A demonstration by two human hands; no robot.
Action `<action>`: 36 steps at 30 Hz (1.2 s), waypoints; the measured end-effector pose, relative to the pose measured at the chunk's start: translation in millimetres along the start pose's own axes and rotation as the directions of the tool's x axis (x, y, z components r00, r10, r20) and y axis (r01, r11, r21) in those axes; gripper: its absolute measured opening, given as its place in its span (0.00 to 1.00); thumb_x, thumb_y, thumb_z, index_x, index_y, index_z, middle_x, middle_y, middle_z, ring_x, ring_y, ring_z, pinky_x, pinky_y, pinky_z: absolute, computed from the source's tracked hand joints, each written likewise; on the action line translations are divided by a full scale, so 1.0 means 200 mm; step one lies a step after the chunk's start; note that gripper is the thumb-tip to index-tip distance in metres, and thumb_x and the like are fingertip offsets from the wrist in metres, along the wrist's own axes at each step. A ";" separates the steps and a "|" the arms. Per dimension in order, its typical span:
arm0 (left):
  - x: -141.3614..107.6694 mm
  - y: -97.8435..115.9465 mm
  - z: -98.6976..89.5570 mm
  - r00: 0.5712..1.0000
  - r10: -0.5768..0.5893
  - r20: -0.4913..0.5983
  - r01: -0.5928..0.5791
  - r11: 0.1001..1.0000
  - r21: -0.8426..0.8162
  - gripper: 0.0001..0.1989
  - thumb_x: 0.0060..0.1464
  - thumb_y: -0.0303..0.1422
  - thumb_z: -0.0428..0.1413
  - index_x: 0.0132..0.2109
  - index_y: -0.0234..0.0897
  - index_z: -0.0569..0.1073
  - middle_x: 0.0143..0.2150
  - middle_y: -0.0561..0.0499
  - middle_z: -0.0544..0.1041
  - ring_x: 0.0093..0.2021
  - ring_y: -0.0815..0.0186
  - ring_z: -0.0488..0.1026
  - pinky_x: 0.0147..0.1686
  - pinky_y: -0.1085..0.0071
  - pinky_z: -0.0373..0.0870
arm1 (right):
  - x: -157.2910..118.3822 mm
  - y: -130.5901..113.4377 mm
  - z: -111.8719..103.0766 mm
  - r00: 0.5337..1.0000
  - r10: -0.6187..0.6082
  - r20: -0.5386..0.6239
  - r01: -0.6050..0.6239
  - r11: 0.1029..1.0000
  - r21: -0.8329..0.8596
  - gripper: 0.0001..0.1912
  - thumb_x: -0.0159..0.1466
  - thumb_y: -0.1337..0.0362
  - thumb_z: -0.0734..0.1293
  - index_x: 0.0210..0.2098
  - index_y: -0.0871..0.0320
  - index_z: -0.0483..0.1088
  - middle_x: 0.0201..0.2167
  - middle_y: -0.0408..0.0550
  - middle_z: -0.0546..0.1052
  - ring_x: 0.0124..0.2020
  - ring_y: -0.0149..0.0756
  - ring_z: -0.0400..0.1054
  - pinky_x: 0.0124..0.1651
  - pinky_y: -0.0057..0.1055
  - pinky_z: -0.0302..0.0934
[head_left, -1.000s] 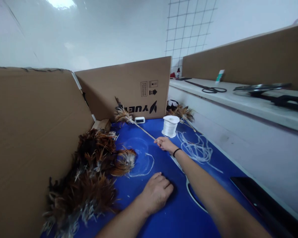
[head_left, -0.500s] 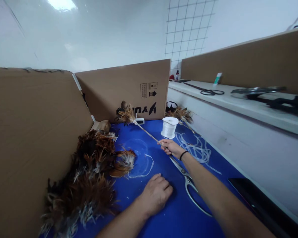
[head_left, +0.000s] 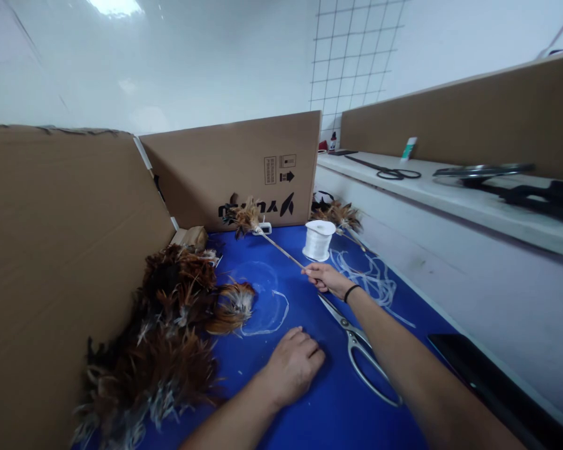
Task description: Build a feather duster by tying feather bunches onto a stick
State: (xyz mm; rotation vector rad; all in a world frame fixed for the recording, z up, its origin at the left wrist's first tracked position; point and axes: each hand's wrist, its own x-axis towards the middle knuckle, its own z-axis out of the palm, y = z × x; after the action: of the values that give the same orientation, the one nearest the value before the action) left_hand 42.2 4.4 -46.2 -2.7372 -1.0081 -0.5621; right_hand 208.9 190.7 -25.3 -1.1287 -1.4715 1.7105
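My right hand [head_left: 326, 278] is closed round the lower end of a thin stick [head_left: 281, 249], whose far end carries a tuft of brown and black feathers [head_left: 246, 216]. My left hand [head_left: 296, 362] rests on the blue table top [head_left: 319, 415] with its fingers curled under; whether anything is beneath them is hidden. Silver scissors [head_left: 356, 340] lie below my right forearm. Left of my left hand are a loop of clear ribbon [head_left: 281, 322], a small feather bunch [head_left: 237, 306] and a big pile of brown feathers [head_left: 173, 350].
A white ribbon spool [head_left: 319, 240], loose ribbon strands [head_left: 375, 281] and another feather bunch [head_left: 340, 214] are at the back right. A dark flat object [head_left: 488, 381] lies front right. Cardboard panels [head_left: 206, 162] border the left and back. Black scissors [head_left: 396, 173] lie on a white ledge [head_left: 426, 187].
The feathered stick has shifted slightly right and down with my right hand, and its tuft has turned a little. My left hand stays in place.
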 end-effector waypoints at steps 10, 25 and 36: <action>0.00 0.00 0.02 1.000 -0.014 -0.015 0.014 1.000 -0.009 0.06 0.58 0.28 0.47 0.39 0.37 0.69 0.31 0.50 0.70 0.37 0.67 0.67 0.53 0.63 0.60 | -0.02 0.00 -0.02 1.000 0.000 -0.005 0.000 1.000 0.012 0.11 0.55 0.61 0.65 0.35 0.61 0.65 0.17 0.37 0.63 0.13 0.18 0.45 0.16 0.19 0.35; 0.00 0.00 0.02 1.000 -0.016 -0.021 0.016 1.000 -0.016 0.07 0.58 0.29 0.47 0.39 0.37 0.69 0.32 0.50 0.70 0.37 0.67 0.66 0.52 0.63 0.61 | -0.06 0.00 -0.06 1.000 -0.020 -0.019 0.020 1.000 0.005 0.12 0.55 0.60 0.65 0.35 0.62 0.66 0.18 0.38 0.63 0.13 0.18 0.45 0.16 0.20 0.35; -0.01 0.01 0.00 0.998 0.009 0.057 -0.010 1.000 0.018 0.09 0.59 0.30 0.46 0.40 0.36 0.71 0.33 0.48 0.69 0.38 0.66 0.65 0.49 0.63 0.61 | -0.18 -0.11 -0.12 0.991 -0.111 -0.074 0.118 0.988 0.096 0.14 0.56 0.55 0.67 0.35 0.60 0.66 0.20 0.40 0.62 0.15 0.20 0.45 0.16 0.22 0.37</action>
State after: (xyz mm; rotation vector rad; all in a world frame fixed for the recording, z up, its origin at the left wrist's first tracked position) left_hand 42.2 2.9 -47.1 -2.7549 -1.0069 -0.4737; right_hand 245.7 175.1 3.6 -1.0197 -1.3660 1.6320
